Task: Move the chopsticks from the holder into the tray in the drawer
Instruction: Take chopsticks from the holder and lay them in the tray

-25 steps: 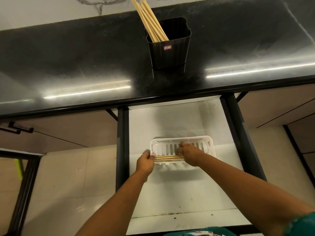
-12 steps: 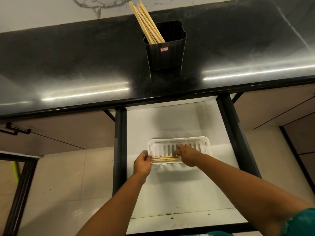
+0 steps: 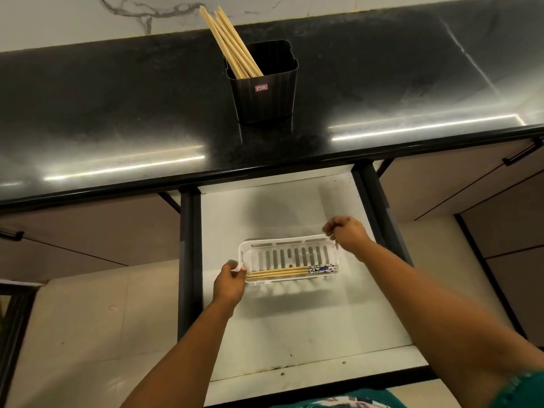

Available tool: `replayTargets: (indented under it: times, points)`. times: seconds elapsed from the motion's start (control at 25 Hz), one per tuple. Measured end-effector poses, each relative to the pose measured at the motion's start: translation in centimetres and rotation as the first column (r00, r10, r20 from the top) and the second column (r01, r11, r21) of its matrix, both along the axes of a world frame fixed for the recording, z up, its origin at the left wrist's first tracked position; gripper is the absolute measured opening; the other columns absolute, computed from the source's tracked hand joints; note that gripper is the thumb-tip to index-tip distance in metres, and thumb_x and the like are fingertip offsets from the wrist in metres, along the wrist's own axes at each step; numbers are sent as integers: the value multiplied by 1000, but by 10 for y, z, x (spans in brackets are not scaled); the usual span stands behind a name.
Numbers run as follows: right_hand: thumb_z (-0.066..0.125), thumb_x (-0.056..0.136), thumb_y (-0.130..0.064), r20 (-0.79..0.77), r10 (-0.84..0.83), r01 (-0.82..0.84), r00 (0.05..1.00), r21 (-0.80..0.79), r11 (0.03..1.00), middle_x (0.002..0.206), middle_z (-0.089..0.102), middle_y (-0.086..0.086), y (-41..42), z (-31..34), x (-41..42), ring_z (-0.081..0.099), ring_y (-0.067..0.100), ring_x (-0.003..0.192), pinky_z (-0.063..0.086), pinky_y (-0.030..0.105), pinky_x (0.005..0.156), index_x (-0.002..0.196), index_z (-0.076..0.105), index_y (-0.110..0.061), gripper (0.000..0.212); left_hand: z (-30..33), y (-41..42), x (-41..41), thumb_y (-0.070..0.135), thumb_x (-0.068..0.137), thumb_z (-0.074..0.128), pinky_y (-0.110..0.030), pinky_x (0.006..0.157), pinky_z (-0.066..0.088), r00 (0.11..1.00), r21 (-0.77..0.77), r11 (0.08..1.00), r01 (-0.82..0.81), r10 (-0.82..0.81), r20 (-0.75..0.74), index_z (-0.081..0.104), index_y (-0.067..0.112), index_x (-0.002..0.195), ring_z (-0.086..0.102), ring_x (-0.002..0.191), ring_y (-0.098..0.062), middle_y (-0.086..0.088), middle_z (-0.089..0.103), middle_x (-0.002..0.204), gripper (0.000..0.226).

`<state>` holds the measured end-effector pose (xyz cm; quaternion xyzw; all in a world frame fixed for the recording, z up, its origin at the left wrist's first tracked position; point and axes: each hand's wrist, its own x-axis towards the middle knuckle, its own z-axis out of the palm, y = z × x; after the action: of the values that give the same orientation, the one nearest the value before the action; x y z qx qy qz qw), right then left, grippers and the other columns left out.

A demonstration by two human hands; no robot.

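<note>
A black holder stands on the dark counter with several wooden chopsticks leaning out to the left. In the open white drawer lies a white slotted tray. A few chopsticks with patterned ends lie flat along its near side. My left hand pinches the tray's near left corner. My right hand hovers at the tray's far right corner, fingers curled, and I see nothing in it.
The black countertop overhangs the drawer's back. Dark drawer rails run along both sides. Closed cabinet fronts with black handles flank the drawer. Pale floor tiles lie below left.
My right hand has lifted off the chopsticks in the tray and moved right and back to the tray's far right corner. The left hand keeps its hold on the tray.
</note>
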<state>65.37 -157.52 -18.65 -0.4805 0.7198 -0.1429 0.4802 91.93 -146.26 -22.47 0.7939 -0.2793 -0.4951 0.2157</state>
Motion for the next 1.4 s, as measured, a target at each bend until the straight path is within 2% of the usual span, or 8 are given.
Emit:
replayTargets:
  times: [0.16, 0.36, 0.56, 0.8, 0.96, 1.2, 1.32, 1.4]
  points:
    - [38, 92, 3, -170, -138, 160, 976, 121, 980, 97, 65, 13, 13, -19, -36, 61, 23, 85, 55, 37, 80, 97, 68, -7, 32, -4, 2, 0, 35, 97, 48, -40, 97, 45, 999, 43, 999, 2, -4, 44, 36, 15, 139, 54, 117, -33, -14, 54, 134, 48]
    - [31, 94, -4, -11, -256, 247, 967, 307, 919, 92, 68, 16, 39, -38, -27, 58, 21, 75, 55, 35, 74, 93, 65, -7, 34, -1, -1, -4, 30, 100, 44, -42, 101, 43, 996, 61, 995, 74, -77, 47, 29, 14, 143, 53, 121, -35, -16, 50, 138, 49]
    - [35, 97, -2, -29, -272, 267, 962, 321, 909, 94, 70, 18, 46, -46, -28, 63, 25, 86, 56, 40, 92, 75, 64, -10, 36, 0, -3, -9, 30, 99, 46, -41, 101, 43, 998, 61, 997, 57, -59, 38, 28, 13, 143, 52, 122, -35, -16, 48, 140, 50]
    - [41, 97, -6, -84, -144, 163, 986, 296, 941, 111, 68, 20, 45, -39, -28, 64, 33, 105, 53, 42, 96, 101, 66, -3, 25, 1, -1, -8, 28, 97, 50, -41, 98, 46, 998, 35, 999, 9, -11, 63, 33, 14, 139, 54, 120, -35, -15, 51, 137, 47]
    - [46, 95, -12, -98, -210, 223, 973, 151, 963, 123, 62, 16, 36, -22, -26, 60, 30, 104, 50, 38, 93, 123, 59, -5, 32, 12, -4, -6, 30, 92, 58, -44, 97, 48, 988, -70, 998, 5, 6, 155, 39, 14, 134, 53, 120, -33, -12, 53, 134, 48]
    - [49, 96, -18, -165, -118, 82, 979, -210, 974, 97, 61, 9, 6, 44, 12, 55, 21, 81, 44, 31, 66, 101, 53, -14, 8, 64, -44, -11, 27, 91, 61, -40, 98, 46, 963, -315, 940, 132, -46, 265, 41, 12, 133, 45, 125, -29, -11, 50, 134, 49]
    - [50, 96, -32, -186, 12, -95, 983, -448, 889, 80, 60, 4, -14, 87, 39, 59, 19, 70, 49, 28, 59, 98, 49, -18, 14, 115, -84, -16, 26, 91, 59, -30, 95, 38, 943, -464, 862, 203, -46, 328, 54, 10, 123, 46, 123, -27, -9, 55, 126, 35]
    - [51, 96, -39, -214, 69, -186, 974, -594, 783, 68, 59, 0, -35, 122, 63, 57, 14, 59, 47, 25, 53, 97, 49, -19, 21, 155, -116, -16, 28, 90, 61, -31, 91, 41, 928, -566, 791, 233, -7, 372, 66, 12, 96, 54, 112, -28, -8, 64, 109, 17]
